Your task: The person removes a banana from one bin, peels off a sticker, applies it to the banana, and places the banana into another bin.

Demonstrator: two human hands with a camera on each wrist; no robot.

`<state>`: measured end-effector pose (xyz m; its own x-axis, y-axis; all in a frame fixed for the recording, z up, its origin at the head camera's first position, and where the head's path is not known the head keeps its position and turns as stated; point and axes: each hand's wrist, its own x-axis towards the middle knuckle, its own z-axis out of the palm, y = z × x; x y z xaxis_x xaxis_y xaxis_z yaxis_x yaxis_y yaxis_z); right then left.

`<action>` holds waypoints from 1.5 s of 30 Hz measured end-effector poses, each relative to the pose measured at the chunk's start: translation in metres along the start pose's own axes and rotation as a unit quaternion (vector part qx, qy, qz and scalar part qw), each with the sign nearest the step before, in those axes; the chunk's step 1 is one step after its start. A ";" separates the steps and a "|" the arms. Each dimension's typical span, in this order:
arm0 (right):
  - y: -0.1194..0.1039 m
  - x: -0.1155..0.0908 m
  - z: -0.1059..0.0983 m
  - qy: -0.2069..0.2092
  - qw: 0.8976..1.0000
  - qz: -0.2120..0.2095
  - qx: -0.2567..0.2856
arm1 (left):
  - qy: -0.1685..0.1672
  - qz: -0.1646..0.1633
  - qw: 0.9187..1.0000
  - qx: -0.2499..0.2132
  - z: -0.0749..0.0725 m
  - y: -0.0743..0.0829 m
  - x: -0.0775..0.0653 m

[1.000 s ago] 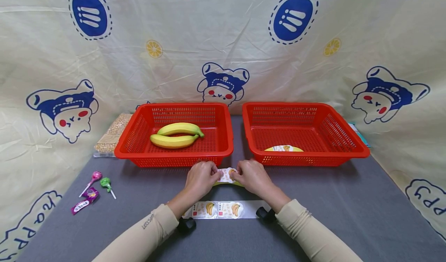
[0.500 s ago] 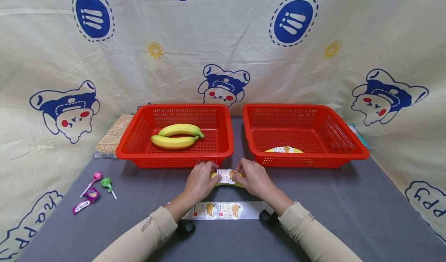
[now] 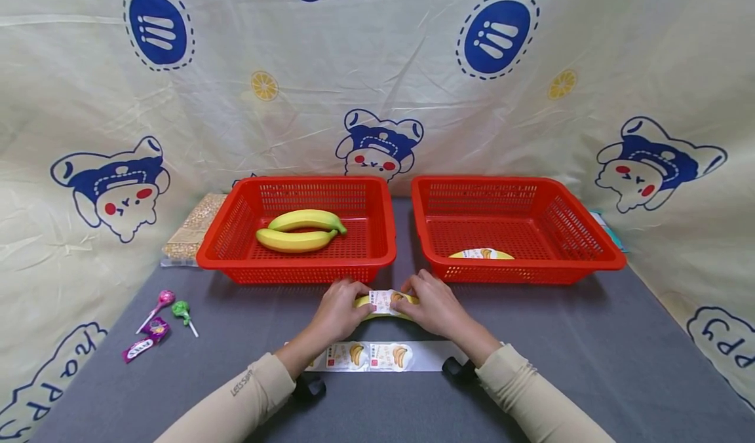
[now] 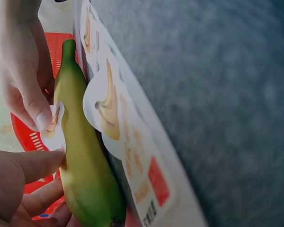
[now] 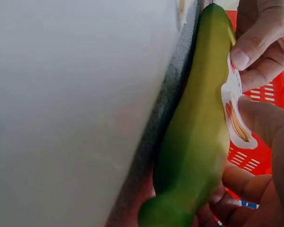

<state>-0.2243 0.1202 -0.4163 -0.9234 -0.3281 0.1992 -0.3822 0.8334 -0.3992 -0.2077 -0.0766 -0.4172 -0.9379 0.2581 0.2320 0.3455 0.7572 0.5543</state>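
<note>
Both hands hold one yellow-green banana (image 4: 87, 146) low over the grey cloth, just in front of the two baskets. A white banana-picture sticker (image 3: 381, 302) lies along its upper side. The left hand (image 3: 338, 310) has its thumb on the sticker's left part, with its other fingers behind and under the banana in the left wrist view. On the other end, the right hand (image 3: 438, 307) presses its thumb near the printed bananas and curls its fingers round the back. In both wrist views the sticker's edge stands slightly off the peel.
A sticker strip (image 3: 421, 356) lies between the forearms. The left red basket (image 3: 295, 272) holds two bananas (image 3: 297, 240); the right red basket (image 3: 531, 275) holds a stickered banana (image 3: 504, 255). Lollipops (image 3: 181, 309) and a purple wrapped sweet (image 3: 141, 346) lie left, near a grain bag (image 3: 191, 230).
The banana and both hands have come slightly nearer the body. The fingers have shifted outward, leaving more of the banana's ends in sight.
</note>
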 end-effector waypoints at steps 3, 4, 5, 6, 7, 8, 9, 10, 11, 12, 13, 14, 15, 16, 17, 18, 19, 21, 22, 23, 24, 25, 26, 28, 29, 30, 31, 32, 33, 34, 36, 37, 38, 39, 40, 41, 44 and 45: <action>-0.002 0.001 0.002 -0.009 1.000 0.020 -0.011 | -0.005 0.000 1.000 -0.002 0.000 0.002 -0.001; -0.003 0.001 0.002 -0.011 1.000 0.024 -0.017 | -0.005 0.001 1.000 0.001 0.001 0.002 -0.001; -0.004 0.002 0.003 -0.013 0.999 0.027 -0.024 | -0.005 0.001 1.000 0.003 0.001 0.002 -0.001; -0.005 0.002 0.003 -0.015 0.999 0.031 -0.030 | -0.006 0.000 1.000 0.004 0.001 0.002 -0.001; -0.006 0.002 0.004 -0.016 0.999 0.034 -0.036 | -0.006 -0.001 1.000 0.005 0.001 0.002 -0.001; -0.006 0.002 0.004 -0.018 0.998 0.036 -0.041 | -0.006 0.000 1.000 0.006 0.002 0.002 -0.001; -0.007 0.002 0.004 -0.020 0.998 0.038 -0.044 | -0.006 0.001 1.000 0.007 0.002 0.002 -0.001; -0.007 0.002 0.004 -0.021 0.998 0.038 -0.048 | -0.005 0.002 1.000 0.007 0.002 0.002 -0.001; -0.007 0.002 0.004 -0.022 0.998 0.039 -0.051 | -0.004 0.004 1.000 0.007 0.002 0.003 -0.001; -0.007 0.002 0.004 -0.022 0.998 0.037 -0.054 | -0.002 0.005 1.000 0.007 0.002 0.003 -0.001; -0.007 0.002 0.003 -0.021 0.998 0.035 -0.056 | -0.001 0.007 1.000 0.007 0.002 0.003 -0.001; -0.007 0.002 0.003 -0.022 0.998 0.031 -0.057 | 0.001 0.009 1.000 0.008 0.002 0.003 0.000; -0.006 0.002 0.003 -0.022 0.998 0.026 -0.060 | 0.003 0.009 1.000 0.008 0.002 0.003 0.000; -0.005 0.002 0.002 -0.022 0.998 0.021 -0.063 | 0.003 0.009 1.000 0.009 0.002 0.003 0.000; -0.005 0.002 0.002 -0.023 0.997 0.015 -0.065 | 0.002 0.008 1.000 0.010 0.003 0.003 0.001; -0.004 0.001 0.002 -0.025 0.997 0.009 -0.068 | 0.000 0.007 1.000 0.012 0.003 0.003 0.001; -0.003 0.001 0.002 -0.027 0.997 0.003 -0.070 | -0.002 0.007 1.000 0.013 0.003 0.003 0.001; -0.002 0.001 0.002 -0.032 0.997 -0.009 -0.076 | -0.010 0.006 1.000 0.019 0.003 0.003 0.002; -0.002 0.001 0.002 -0.033 0.996 -0.013 -0.077 | -0.013 0.007 1.000 0.023 0.003 0.004 0.002; -0.002 0.000 0.002 -0.034 0.996 -0.017 -0.078 | -0.016 0.007 1.000 0.026 0.003 0.004 0.002; -0.001 0.000 0.002 -0.034 0.996 -0.022 -0.078 | -0.019 0.007 0.999 0.031 0.003 0.004 0.003; -0.001 0.000 0.002 -0.033 0.996 -0.027 -0.078 | -0.024 0.005 0.999 0.036 0.004 0.005 0.003; -0.001 -0.001 0.002 -0.032 0.996 -0.030 -0.077 | -0.028 0.004 0.999 0.043 0.004 0.005 0.004; 0.000 -0.002 0.003 -0.029 0.996 -0.036 -0.071 | -0.037 0.003 0.998 0.056 0.006 0.006 0.004; 0.000 -0.002 0.003 -0.027 0.996 -0.040 -0.069 | -0.042 0.002 0.997 0.062 0.006 0.006 0.005; 0.001 -0.003 0.003 -0.025 0.997 -0.041 -0.067 | -0.045 0.002 0.997 0.069 0.007 0.006 0.005; 0.001 -0.003 0.003 -0.025 0.997 -0.042 -0.063 | -0.047 0.002 0.996 0.074 0.008 0.006 0.005; 0.001 -0.004 0.003 -0.025 0.997 -0.042 -0.059 | -0.048 0.004 0.996 0.076 0.008 0.007 0.004; 0.002 -0.004 0.003 -0.026 0.997 -0.041 -0.054 | -0.048 0.005 0.996 0.076 0.008 0.007 0.004; 0.002 -0.004 0.003 -0.028 0.998 -0.038 -0.048 | -0.047 0.005 0.996 0.074 0.008 0.007 0.004; 0.003 -0.004 0.003 -0.032 0.999 -0.028 -0.032 | -0.046 0.005 0.997 0.068 0.009 0.006 0.003; 0.003 -0.004 0.003 -0.034 0.999 -0.021 -0.021 | -0.045 0.005 0.997 0.062 0.009 0.006 0.003; 0.003 -0.003 0.003 -0.035 0.999 -0.013 -0.011 | -0.045 0.005 0.997 0.058 0.008 0.006 0.003; 0.003 -0.003 0.004 -0.035 0.999 -0.005 -0.002 | -0.045 0.004 0.997 0.055 0.008 0.006 0.003; 0.002 -0.002 0.004 -0.033 0.999 0.002 0.006 | -0.044 0.004 0.998 0.052 0.008 0.006 0.003; 0.002 -0.001 0.004 -0.030 0.999 0.009 0.012 | -0.043 0.006 0.998 0.051 0.008 0.006 0.003; 0.001 0.002 0.006 -0.020 0.999 0.024 0.017 | -0.042 0.009 0.998 0.051 0.007 0.007 0.003; 0.000 0.003 0.006 -0.018 0.999 0.028 0.016 | -0.042 0.011 0.998 0.051 0.007 0.007 0.003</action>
<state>-0.2270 0.1167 -0.4212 -0.9440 -0.2973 0.1429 -0.3297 0.8368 -0.4372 -0.2083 -0.0661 -0.4186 -0.9312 0.3209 0.1727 0.3643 0.8070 0.4648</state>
